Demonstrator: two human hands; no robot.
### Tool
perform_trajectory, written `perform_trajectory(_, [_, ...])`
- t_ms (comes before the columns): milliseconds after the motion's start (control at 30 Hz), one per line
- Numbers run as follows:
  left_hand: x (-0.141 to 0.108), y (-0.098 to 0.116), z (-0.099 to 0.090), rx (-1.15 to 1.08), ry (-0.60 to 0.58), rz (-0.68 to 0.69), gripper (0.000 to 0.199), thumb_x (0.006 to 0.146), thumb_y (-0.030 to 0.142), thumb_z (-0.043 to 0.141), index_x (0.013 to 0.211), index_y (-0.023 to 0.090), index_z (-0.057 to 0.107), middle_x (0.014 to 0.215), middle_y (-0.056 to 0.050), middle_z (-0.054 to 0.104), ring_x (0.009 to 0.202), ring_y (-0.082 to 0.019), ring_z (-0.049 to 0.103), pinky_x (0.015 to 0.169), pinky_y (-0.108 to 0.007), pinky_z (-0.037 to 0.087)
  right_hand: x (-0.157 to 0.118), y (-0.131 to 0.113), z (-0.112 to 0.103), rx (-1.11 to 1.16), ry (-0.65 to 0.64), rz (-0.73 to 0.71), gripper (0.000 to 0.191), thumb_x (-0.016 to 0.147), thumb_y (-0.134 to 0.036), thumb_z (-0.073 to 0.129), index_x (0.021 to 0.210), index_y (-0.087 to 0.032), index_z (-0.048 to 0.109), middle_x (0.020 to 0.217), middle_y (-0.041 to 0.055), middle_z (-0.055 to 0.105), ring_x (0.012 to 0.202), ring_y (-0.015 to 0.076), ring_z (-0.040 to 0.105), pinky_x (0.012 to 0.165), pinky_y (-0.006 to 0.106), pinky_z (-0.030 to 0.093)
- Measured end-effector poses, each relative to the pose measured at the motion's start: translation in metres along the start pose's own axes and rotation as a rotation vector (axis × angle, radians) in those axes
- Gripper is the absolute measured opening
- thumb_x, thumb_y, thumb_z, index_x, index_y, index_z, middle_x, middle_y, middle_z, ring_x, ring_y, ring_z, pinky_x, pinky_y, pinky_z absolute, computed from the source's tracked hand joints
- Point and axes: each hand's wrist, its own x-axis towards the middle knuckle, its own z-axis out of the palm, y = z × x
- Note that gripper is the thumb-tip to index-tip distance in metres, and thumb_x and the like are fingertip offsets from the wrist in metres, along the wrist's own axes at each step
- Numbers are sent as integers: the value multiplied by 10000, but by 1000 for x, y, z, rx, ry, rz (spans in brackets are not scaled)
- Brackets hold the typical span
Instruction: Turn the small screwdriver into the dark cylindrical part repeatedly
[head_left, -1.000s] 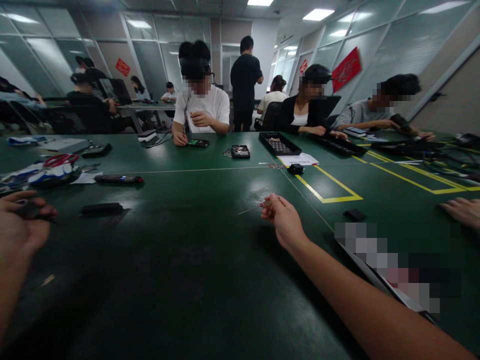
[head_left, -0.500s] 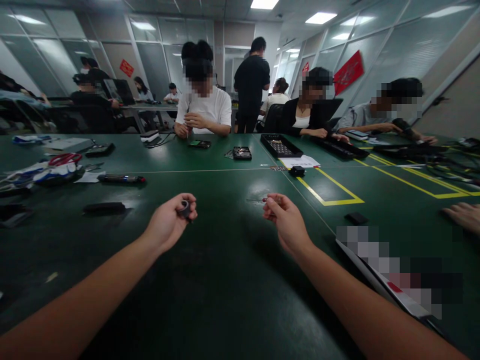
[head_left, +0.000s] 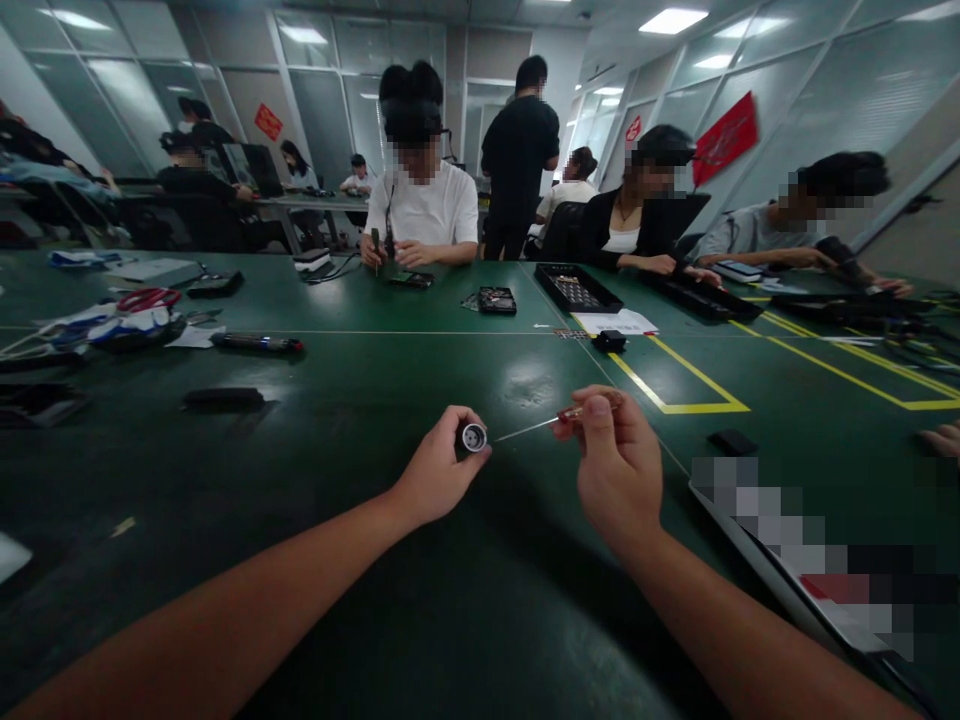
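Note:
My left hand (head_left: 442,468) is closed around a small dark cylinder (head_left: 474,437). Its silver-rimmed round end faces me and shows a few small dark spots or holes inside; the rest is hidden by my fingers. Pinched in my right hand (head_left: 621,455) is a screwdriver (head_left: 568,413) with a reddish see-through handle and a thin metal shaft. The shaft points left, and its tip is close beside the cylinder's open end, seemingly a small gap away. Both hands are above the green table (head_left: 420,640).
A black marker-like pen (head_left: 256,343) and a dark bar (head_left: 223,398) lie to the left, near a heap of cables (head_left: 139,318). Black blocks (head_left: 732,442) and a pale-edged flat object (head_left: 780,575) lie right. Co-workers sit across, by a black tray (head_left: 577,290).
My left hand has moved right and turned the cylinder's end toward me. My right hand has shifted right and raised the screwdriver's handle, tilting its shaft. The view has turned slightly left.

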Motion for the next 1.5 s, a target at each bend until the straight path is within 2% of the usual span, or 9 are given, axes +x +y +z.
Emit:
perform_trajectory(167, [0, -3, -3, 113, 10, 104, 300, 889, 183, 678, 1186, 215, 645, 1199, -75, 670, 1148, -249, 614, 1048, -422, 457, -8, 2, 2, -64, -105, -28, 164, 990, -417, 584, 1022, -264, 633, 829, 9, 715, 743, 179, 710, 712, 339, 561])
perform_trajectory(300, [1, -8, -4, 118, -19, 126, 340, 897, 196, 690, 1233, 231, 655, 1210, -64, 684, 1158, -241, 625, 1057, -420, 463, -8, 12, 0, -150, -190, 12, 177, 993, -417, 583, 1052, -257, 630, 872, 20, 733, 800, 194, 727, 753, 360, 562])
perform_trajectory(433, [2, -8, -4, 119, -39, 118, 360, 893, 172, 692, 1246, 236, 658, 1215, -61, 685, 1165, -238, 626, 1060, -424, 464, -5, 15, -1, -196, -199, 34, 189, 993, -424, 580, 1050, -251, 630, 892, 27, 735, 819, 199, 721, 776, 369, 549])
perform_trajectory(667, [3, -7, -5, 97, -61, 100, 383, 888, 160, 694, 1259, 246, 659, 1226, -58, 684, 1182, -238, 620, 1081, -436, 454, -3, 10, 1, -182, -184, 33, 166, 985, -391, 569, 1060, -252, 620, 785, -4, 683, 707, 175, 655, 705, 343, 509])
perform_trajectory(900, [3, -11, -4, 86, -51, 103, 375, 881, 161, 701, 1244, 252, 674, 1213, -61, 688, 1167, -243, 625, 1072, -441, 458, -10, 13, -4, -109, -347, -3, 202, 989, -455, 575, 1022, -264, 631, 678, -33, 615, 634, 169, 597, 629, 323, 455])
perform_trajectory(1067, [3, -12, -4, 75, -70, 105, 375, 884, 156, 699, 1246, 254, 676, 1207, -54, 686, 1157, -230, 625, 1067, -422, 457, -14, 11, -2, -160, -264, -3, 369, 1029, -514, 467, 896, -250, 688, 661, -14, 592, 547, 149, 496, 532, 306, 380])
perform_trajectory(1167, [4, -11, -5, 75, -58, 92, 380, 881, 145, 695, 1244, 252, 676, 1207, -55, 687, 1159, -231, 624, 1076, -427, 451, -14, 11, -1, -235, -201, 6, 268, 1016, -468, 509, 1020, -261, 679, 749, 1, 647, 591, 163, 540, 551, 312, 411])
perform_trajectory(1300, [5, -9, -5, 82, -33, 66, 392, 863, 122, 696, 1234, 247, 681, 1202, -56, 690, 1163, -236, 627, 1082, -430, 449, -11, 11, -3, -253, -225, -36, 205, 1016, -416, 507, 1089, -268, 628, 833, 12, 674, 677, 182, 602, 614, 324, 451])
perform_trajectory(1500, [4, -12, -4, 74, -55, 83, 385, 870, 141, 704, 1235, 262, 688, 1217, -55, 686, 1179, -235, 622, 1093, -429, 444, -10, 4, -1, -301, -261, -54, 354, 1030, -475, 475, 847, -251, 680, 647, -15, 581, 576, 161, 535, 565, 310, 399])
